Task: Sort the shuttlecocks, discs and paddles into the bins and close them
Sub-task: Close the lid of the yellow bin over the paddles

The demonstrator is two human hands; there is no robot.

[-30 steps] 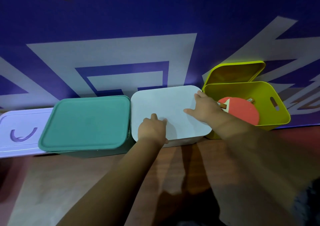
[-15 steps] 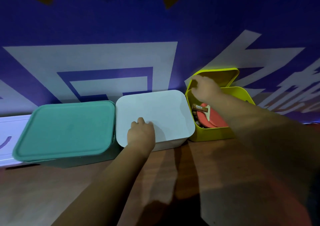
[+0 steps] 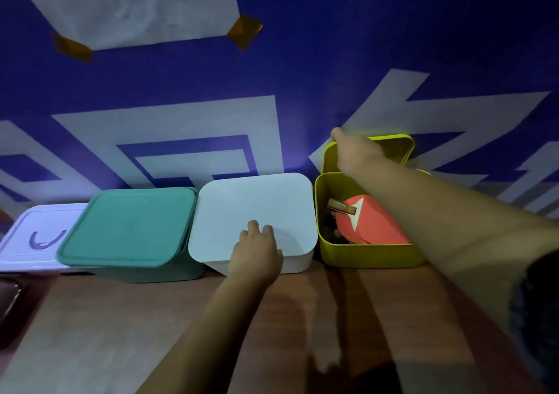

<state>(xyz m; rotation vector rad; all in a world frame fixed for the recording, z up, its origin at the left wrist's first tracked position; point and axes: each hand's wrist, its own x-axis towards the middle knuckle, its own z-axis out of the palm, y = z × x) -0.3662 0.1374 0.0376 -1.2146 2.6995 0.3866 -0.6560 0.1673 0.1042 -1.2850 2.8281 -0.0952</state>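
A blue wall (image 3: pixel 302 60) with pale shapes stands behind a wooden table (image 3: pixel 121 333). The right hand (image 3: pixel 357 154) curls its fingers over the top edge of the upright yellow lid (image 3: pixel 396 148). Below these fingers a red paddle (image 3: pixel 372 224) lies in the yellow bin (image 3: pixel 372 256). The left hand (image 3: pixel 257 251) rests on the white lid (image 3: pixel 251 203), fingers lightly bent, close together.

**A makeshift sorting corner, kind of room unclear**

A wood-grain bench (image 3: pixel 121 333) stands against a blue backdrop (image 3: pixel 302 76) printed with big pale shapes, like a banner. A paper sheet (image 3: pixel 130 6) is fixed to it with amber tape (image 3: pixel 243 32). Plastic storage boxes line its foot in dim light: a lilac box (image 3: pixel 30 236), a teal bin (image 3: pixel 130 227), a white bin (image 3: pixel 251 206) and a yellow bin (image 3: pixel 369 254). Home, classroom or studio — the view does not settle it.
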